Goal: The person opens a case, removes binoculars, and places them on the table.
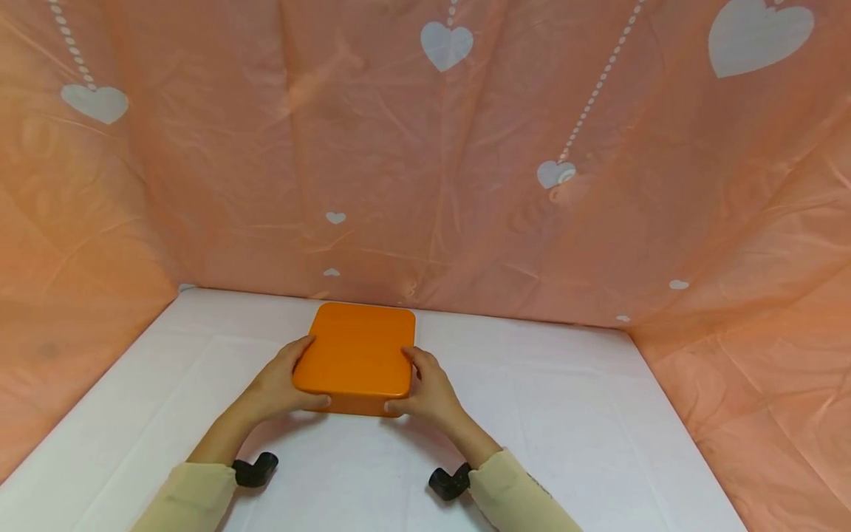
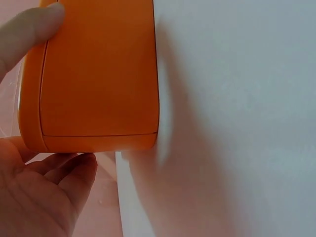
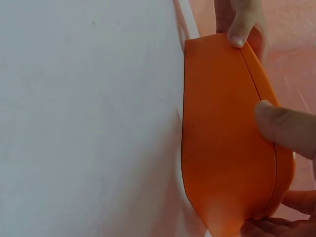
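Observation:
An orange square box (image 1: 359, 349) with rounded corners is on the white table, toward its far side. My left hand (image 1: 278, 383) grips its left side, thumb on the near face and fingers along the side. On the right side my right hand (image 1: 433, 390) holds it the same way. A thin seam runs along the box (image 2: 101, 74) close to its top edge in the left wrist view, with the left thumb (image 2: 47, 22) lying across it. In the right wrist view both thumbs press the near face of the box (image 3: 219, 133). The far side is hidden.
The white table cover (image 1: 565, 421) reaches to a pink-orange curtain (image 1: 399, 148) with white hearts, which hangs behind and on both sides. Black curved pieces stick out at the left wrist (image 1: 255, 470) and the right wrist (image 1: 450, 482), beside pale yellow sleeves.

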The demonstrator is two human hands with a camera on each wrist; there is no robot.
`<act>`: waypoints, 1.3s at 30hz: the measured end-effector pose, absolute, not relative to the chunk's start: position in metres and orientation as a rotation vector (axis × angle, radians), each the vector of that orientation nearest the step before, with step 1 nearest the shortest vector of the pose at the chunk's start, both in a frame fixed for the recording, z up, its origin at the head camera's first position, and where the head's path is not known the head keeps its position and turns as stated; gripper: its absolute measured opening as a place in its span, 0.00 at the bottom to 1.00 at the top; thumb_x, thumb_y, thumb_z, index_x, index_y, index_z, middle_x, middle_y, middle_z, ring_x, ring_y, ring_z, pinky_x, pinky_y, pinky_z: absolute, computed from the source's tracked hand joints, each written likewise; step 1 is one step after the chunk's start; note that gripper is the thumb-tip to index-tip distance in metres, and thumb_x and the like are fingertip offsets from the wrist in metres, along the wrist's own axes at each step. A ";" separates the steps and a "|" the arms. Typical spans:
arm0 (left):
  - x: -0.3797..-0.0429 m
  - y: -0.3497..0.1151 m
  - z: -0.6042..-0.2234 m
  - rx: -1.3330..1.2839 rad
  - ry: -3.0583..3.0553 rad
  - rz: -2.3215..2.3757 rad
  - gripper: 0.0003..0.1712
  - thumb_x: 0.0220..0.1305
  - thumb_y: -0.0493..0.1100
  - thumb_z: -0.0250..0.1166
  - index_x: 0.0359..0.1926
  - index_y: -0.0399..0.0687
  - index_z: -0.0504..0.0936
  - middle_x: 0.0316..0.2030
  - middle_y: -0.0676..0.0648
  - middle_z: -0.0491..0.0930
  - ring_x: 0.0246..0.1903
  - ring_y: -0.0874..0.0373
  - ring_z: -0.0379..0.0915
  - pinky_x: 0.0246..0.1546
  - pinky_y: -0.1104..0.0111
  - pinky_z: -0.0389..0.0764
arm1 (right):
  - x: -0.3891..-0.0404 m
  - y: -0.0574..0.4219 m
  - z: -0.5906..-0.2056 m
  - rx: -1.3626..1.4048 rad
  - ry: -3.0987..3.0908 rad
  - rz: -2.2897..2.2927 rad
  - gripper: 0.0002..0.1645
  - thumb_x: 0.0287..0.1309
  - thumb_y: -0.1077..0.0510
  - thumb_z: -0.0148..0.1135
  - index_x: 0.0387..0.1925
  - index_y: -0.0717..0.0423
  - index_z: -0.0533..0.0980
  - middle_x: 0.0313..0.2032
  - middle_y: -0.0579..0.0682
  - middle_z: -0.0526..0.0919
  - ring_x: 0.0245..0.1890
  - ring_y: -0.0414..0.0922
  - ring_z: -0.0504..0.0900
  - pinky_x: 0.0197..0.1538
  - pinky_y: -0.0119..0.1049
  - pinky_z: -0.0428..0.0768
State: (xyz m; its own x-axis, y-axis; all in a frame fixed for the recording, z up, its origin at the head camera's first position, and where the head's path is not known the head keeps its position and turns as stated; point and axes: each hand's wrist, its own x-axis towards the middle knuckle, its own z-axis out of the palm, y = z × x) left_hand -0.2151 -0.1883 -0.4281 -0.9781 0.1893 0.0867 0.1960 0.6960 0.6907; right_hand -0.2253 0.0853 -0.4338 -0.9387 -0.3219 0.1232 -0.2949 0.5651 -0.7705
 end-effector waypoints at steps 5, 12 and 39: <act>-0.216 -0.189 -0.428 -0.312 -2.896 -1.168 0.66 0.37 0.54 0.80 0.72 0.36 0.54 0.69 0.29 0.57 0.65 0.32 0.58 0.64 0.39 0.62 | -0.226 0.083 -0.431 -0.534 2.780 -1.271 0.55 0.37 0.55 0.80 0.68 0.61 0.63 0.67 0.63 0.65 0.62 0.58 0.72 0.63 0.50 0.74; -0.216 -0.191 -0.429 -0.306 -2.891 -1.161 0.66 0.37 0.55 0.80 0.72 0.36 0.55 0.69 0.29 0.57 0.65 0.31 0.58 0.64 0.40 0.62 | -0.225 0.082 -0.430 -0.530 2.757 -1.296 0.54 0.38 0.56 0.79 0.68 0.63 0.64 0.67 0.66 0.63 0.65 0.61 0.69 0.63 0.48 0.74; -0.217 -0.193 -0.432 -0.257 -2.881 -1.227 0.66 0.36 0.55 0.81 0.74 0.42 0.54 0.72 0.32 0.54 0.68 0.32 0.55 0.65 0.40 0.61 | -0.223 0.083 -0.430 -0.553 2.738 -1.359 0.51 0.37 0.59 0.79 0.64 0.69 0.67 0.67 0.69 0.64 0.68 0.59 0.67 0.60 0.44 0.75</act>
State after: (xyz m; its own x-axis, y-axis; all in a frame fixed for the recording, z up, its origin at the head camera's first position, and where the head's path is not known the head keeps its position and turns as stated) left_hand -0.2172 -0.1928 -0.4324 -0.9866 0.1503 0.0639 0.1502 0.6815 0.7162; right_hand -0.2232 0.0832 -0.4296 -0.9360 -0.3291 0.1247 -0.2983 0.5539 -0.7773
